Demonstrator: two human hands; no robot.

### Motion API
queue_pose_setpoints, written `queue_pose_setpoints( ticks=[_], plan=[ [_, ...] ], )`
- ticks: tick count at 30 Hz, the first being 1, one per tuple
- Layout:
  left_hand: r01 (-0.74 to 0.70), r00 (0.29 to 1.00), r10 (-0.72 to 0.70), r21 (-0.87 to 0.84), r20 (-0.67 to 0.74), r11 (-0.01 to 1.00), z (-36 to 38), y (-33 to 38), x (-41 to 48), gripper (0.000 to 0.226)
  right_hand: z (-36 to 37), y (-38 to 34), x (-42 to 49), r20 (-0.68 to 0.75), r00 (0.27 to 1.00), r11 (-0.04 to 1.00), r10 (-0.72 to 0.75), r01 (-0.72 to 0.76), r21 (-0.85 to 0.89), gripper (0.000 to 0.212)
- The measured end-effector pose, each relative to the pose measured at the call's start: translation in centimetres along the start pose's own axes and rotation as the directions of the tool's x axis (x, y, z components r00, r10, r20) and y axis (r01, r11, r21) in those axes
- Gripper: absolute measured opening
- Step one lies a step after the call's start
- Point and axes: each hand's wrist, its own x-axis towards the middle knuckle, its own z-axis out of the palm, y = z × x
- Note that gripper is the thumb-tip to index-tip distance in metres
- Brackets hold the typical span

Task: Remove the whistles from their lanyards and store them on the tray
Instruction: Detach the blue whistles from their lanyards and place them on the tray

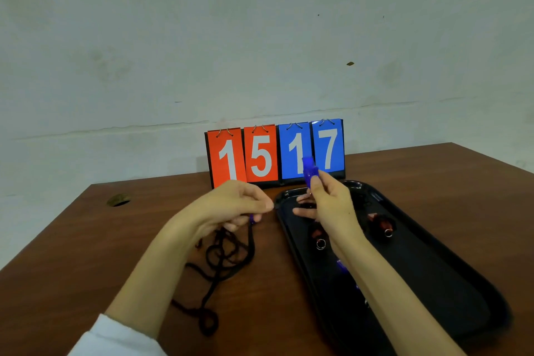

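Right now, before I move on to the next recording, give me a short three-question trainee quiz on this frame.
1. True or false: the blue plastic whistle pinched in the right hand already lies on the long black plastic tray.
2. The left hand holds: A) the black cord lanyard; B) a red whistle; C) nothing.
3. Fill in: the red and blue flip scoreboard reads 15 to ___.

Key: 1 false, it is held up above the tray's far end; 2 A; 3 17.
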Motion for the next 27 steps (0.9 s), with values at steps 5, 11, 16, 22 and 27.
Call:
queue_pose_setpoints(
  ticks=[5, 11, 16, 22, 27],
  plan=[
    [-0.144, 0.97, 0.197, 0.314, -0.144, 0.939, -1.9, 1.0, -1.3, 0.003, 0.2, 0.6, -0.2, 0.231, 0.973, 0.944, 0.018, 0.059, -0.323, 0.039],
    [-0.365, 0.896, 0.436, 0.43, -0.079, 0.826, -2.5, 1.0, -1.6, 0.007, 0.4, 0.3, -1.2, 0.401, 0.916, 0.897, 0.026, 0.156, -0.414, 0.02],
    [-0.346, 0.912, 0.404, 0.389, -0.075, 0.854, -2.2, -0.3, -0.3, 0.009, 0.5, -0.7, -1.8, 0.548, 0.836, 0.904, -0.035, 0.261, -0.34, 0.028],
    [-0.222, 0.961, 0.255, 0.258, -0.104, 0.94, -1.4, -1.4, 0.4, 0.016, 0.2, -1.1, -1.3, 0.354, 0.928, 0.985, -0.113, 0.153, -0.086, 0.025],
    [-0.261, 0.962, 0.274, 0.33, 0.008, 0.907, 0.3, -0.5, 0.4, 0.024, -0.2, -0.1, -0.6, 0.123, 0.976, 0.968, -0.182, 0.2, -0.149, 0.021]
  ],
)
